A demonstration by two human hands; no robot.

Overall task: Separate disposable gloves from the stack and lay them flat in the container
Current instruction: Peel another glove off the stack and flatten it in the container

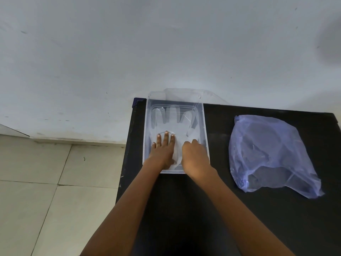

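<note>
Head view: a clear glove (175, 124) is laid flat inside the transparent container (206, 130), fingers pointing away. It is pressed by the left hand (162, 150), fingers extended and flat. The right hand (193, 156) is curled on the glove's cuff side; grip cannot be told. A bluish plastic bag (271, 154) lies well apart on the black table (184, 209).

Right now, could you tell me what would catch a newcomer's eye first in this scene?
Both hands press into a clear container at the black table's far left corner: the left hand flat with fingers spread on a see-through glove, the right hand curled beside it. To the right lies a crumpled bluish plastic bag, apart from the container.
</note>
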